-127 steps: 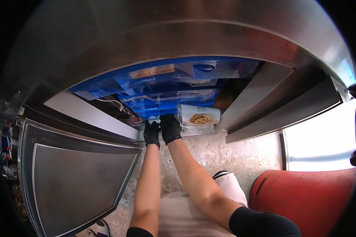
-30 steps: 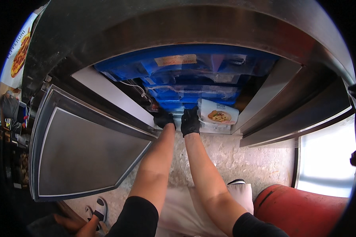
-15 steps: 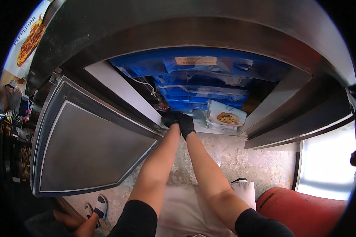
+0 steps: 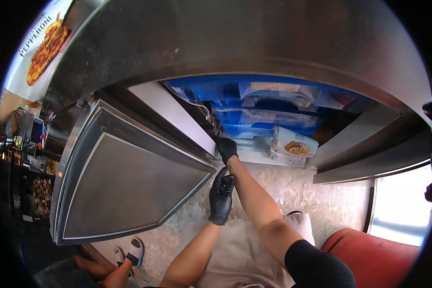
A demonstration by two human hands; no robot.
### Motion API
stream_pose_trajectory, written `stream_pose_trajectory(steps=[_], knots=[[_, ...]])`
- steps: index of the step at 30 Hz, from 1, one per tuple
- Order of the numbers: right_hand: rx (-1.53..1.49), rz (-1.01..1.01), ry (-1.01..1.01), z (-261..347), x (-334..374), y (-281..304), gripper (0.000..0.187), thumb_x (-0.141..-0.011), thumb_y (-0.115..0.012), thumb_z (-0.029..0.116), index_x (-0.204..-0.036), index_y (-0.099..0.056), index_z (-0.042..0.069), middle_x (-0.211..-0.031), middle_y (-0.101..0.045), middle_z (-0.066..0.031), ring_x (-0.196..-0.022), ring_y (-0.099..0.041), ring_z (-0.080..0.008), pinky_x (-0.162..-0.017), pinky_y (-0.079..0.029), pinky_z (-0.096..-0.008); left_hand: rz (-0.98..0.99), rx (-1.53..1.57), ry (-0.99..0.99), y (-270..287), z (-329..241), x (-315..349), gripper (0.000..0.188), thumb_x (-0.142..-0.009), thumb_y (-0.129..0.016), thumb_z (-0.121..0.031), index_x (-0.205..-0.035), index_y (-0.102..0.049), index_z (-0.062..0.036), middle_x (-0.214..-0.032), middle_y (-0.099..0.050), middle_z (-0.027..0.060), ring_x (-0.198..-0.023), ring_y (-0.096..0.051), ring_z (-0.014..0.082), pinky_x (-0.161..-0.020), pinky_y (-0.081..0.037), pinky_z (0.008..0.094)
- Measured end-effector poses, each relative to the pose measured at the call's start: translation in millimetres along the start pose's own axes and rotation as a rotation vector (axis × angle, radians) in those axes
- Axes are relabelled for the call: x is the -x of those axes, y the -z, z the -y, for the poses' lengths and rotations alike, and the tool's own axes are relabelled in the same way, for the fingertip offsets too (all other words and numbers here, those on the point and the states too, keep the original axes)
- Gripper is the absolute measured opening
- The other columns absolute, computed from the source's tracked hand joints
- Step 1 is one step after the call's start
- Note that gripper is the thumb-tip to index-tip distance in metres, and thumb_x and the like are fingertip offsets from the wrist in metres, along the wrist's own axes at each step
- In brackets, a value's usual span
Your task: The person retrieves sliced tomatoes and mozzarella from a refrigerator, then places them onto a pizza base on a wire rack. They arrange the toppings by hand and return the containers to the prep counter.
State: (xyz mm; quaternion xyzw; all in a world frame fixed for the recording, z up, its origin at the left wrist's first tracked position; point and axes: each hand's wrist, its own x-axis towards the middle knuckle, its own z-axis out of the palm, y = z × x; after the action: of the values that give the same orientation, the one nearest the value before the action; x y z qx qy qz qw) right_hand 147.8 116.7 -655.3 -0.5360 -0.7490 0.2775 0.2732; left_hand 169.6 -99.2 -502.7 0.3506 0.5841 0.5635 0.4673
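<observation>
My right hand [image 4: 226, 149], in a black glove, reaches into the lower left corner of an open metal cabinet. Its fingertips are hidden in shadow beside the cabinet's white inner wall [image 4: 177, 113], so what they touch does not show. My left hand [image 4: 220, 197], also black-gloved, hovers outside just below my right wrist. Its fingers are loosely bent and apart, with nothing visible in them. Blue crates [image 4: 269, 117] wrapped in clear plastic are stacked inside. At their lower right sits a white package [image 4: 296, 145] with a picture of food on it.
The cabinet's metal door [image 4: 134, 187] stands swung open on the left. A red rounded object [image 4: 369, 257] is at the lower right. Another person's sandalled foot [image 4: 136, 250] shows at the lower left. A poster with a pizza picture [image 4: 48, 50] is at the upper left.
My left hand has drawn back from the cabinet toward me, away from my right hand. My right hand stays inside. The view has shifted, so the cabinet appears farther right.
</observation>
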Motion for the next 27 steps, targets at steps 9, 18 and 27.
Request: stream_pose_trajectory(steps=[9,18,27], knots=[[-0.154,-0.583,0.009,9.0,19.4,1.6,0.019,-0.088,-0.07,0.027,-0.088,-0.071,0.008,-0.083,-0.067,-0.0186,-0.079,-0.067,-0.0411,-0.07,-0.053,-0.051,0.048,0.005,0.007,10.5,3.8,1.4,0.043,-0.104,-0.064,-0.012,-0.145,-0.056,-0.002,-0.125,-0.067,0.0035,-0.111,-0.059,0.0094,-0.1,-0.048,0.0268],[-0.217,-0.476,0.094,43.6,13.8,55.0,0.033,-0.09,-0.072,0.027,-0.118,-0.071,0.011,-0.101,-0.07,-0.0226,-0.09,-0.068,-0.0446,-0.076,-0.055,-0.0519,0.072,0.006,0.033,16.4,10.3,-3.1,0.042,-0.103,-0.066,-0.013,-0.143,-0.058,-0.0008,-0.135,-0.066,0.0076,-0.119,-0.06,0.0135,-0.104,-0.048,0.0298],[-0.222,-0.411,0.075,38.4,13.3,55.0,0.033,-0.091,-0.071,0.027,-0.118,-0.071,0.009,-0.101,-0.07,-0.0236,-0.09,-0.066,-0.0458,-0.075,-0.055,-0.0508,0.109,0.01,0.078,17.5,-0.5,-1.1,0.041,-0.103,-0.066,-0.013,-0.141,-0.059,-0.0002,-0.132,-0.067,0.0073,-0.118,-0.061,0.0138,-0.105,-0.048,0.0293]])
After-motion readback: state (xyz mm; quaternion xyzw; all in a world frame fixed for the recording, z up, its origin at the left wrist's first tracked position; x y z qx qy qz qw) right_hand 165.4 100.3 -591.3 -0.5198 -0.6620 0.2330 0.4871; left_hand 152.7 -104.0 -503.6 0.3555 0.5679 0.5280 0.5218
